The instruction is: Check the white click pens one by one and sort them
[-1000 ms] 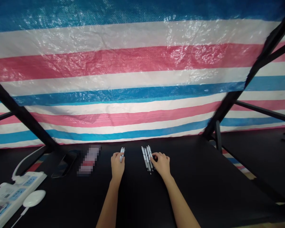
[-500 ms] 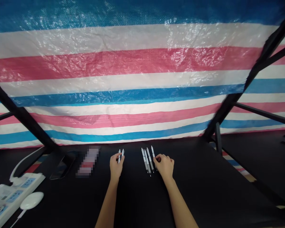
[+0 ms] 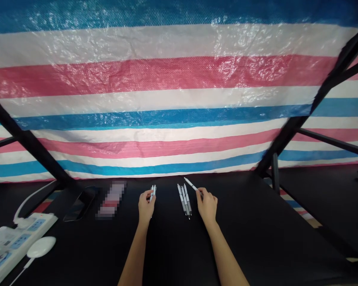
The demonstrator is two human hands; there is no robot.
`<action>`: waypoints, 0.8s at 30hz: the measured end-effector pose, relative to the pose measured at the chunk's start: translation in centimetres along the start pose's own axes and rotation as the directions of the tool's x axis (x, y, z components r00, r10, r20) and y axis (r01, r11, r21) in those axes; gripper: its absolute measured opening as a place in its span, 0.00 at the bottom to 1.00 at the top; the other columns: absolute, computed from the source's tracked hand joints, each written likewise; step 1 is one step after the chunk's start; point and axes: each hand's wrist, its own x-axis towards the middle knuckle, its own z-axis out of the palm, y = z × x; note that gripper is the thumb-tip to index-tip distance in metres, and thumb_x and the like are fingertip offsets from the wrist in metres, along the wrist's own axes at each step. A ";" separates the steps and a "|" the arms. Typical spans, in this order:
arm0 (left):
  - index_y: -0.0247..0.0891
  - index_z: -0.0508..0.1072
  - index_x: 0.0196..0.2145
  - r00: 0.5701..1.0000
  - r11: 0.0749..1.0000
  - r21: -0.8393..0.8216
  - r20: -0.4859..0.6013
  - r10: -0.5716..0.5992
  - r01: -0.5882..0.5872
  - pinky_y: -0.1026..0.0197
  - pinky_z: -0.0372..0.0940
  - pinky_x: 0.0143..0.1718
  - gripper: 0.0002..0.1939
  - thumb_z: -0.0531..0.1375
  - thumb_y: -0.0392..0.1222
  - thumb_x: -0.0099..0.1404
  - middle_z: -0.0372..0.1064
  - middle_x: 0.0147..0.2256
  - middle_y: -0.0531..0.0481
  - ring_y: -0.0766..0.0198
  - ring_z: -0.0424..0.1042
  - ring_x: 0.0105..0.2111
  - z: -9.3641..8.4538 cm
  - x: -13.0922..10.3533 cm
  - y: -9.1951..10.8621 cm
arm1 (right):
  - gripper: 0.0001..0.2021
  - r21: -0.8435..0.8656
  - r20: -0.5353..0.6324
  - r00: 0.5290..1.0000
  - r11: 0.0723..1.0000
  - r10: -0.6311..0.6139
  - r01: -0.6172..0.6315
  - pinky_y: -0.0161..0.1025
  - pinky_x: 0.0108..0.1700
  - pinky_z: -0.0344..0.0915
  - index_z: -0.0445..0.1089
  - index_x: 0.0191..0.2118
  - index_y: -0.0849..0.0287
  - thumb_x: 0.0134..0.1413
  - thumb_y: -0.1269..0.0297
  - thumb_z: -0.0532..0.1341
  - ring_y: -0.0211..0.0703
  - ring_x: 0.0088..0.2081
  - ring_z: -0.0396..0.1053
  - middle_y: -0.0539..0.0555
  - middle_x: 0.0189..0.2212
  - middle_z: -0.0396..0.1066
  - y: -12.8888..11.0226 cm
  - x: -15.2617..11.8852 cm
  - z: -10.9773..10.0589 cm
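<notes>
Two white pens (image 3: pixel 153 191) stand out side by side from the closed fingers of my left hand (image 3: pixel 146 205), over the black table. My right hand (image 3: pixel 207 204) pinches another white pen (image 3: pixel 191 184), which slants up and to the left; its lower end is hidden by the fingers. Just left of that hand, a small group of white pens with grey grips (image 3: pixel 184 201) lies close together on the table, tips toward me. Neither hand touches this group.
At the left are a white power strip (image 3: pixel 38 227) with plugs, a white rounded device (image 3: pixel 41 247) on a cable, a dark phone (image 3: pixel 80 204) and a pixelated item (image 3: pixel 111 200). Black frame bars (image 3: pixel 286 131) rise on both sides before a striped tarp (image 3: pixel 167 143).
My right hand has taken up the rightmost pen, which now tilts to the left and sits apart from the group. In my left hand the two pens have come closer together.
</notes>
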 end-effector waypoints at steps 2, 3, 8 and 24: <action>0.37 0.73 0.36 1.000 1.000 0.023 -0.005 0.018 -0.018 0.56 0.67 0.37 0.14 0.56 0.44 0.52 0.67 0.38 0.44 0.56 0.71 0.38 0.0 0.0 -0.1 | 0.20 0.089 0.014 1.000 0.996 -0.003 0.002 0.41 0.43 0.51 0.70 0.38 0.58 0.61 0.53 0.45 0.46 0.33 0.67 0.54 0.28 0.72 0.0 0.1 0.0; 0.37 0.73 0.36 1.000 0.999 0.032 -0.004 0.030 -0.030 0.55 0.67 0.38 0.14 0.56 0.44 0.53 0.67 0.37 0.44 0.56 0.71 0.38 0.0 0.0 -0.1 | 0.21 0.130 0.022 1.000 0.991 -0.011 0.008 0.42 0.43 0.51 0.70 0.37 0.58 0.61 0.52 0.44 0.46 0.34 0.67 0.55 0.29 0.72 0.0 0.1 0.1; 0.36 0.73 0.37 0.974 0.961 0.173 -0.029 0.224 -0.216 0.50 0.66 0.41 0.13 0.55 0.44 0.56 0.68 0.37 0.43 0.54 0.69 0.38 0.0 -0.3 0.4 | 0.25 0.241 0.036 0.997 0.969 -0.069 0.058 0.42 0.43 0.52 0.73 0.35 0.57 0.60 0.48 0.44 0.46 0.34 0.67 0.55 0.32 0.73 -0.1 0.2 0.2; 0.41 0.70 0.40 0.740 0.756 0.067 0.280 0.612 -0.651 0.61 0.67 0.39 0.11 0.48 0.41 0.68 0.71 0.36 0.48 0.63 0.72 0.37 1.5 -3.9 4.2 | 0.29 0.296 0.168 0.979 0.953 -0.118 0.064 0.34 0.26 0.50 0.59 0.13 0.58 0.59 0.47 0.45 0.37 0.18 0.58 0.49 0.11 0.58 -0.9 -0.3 0.4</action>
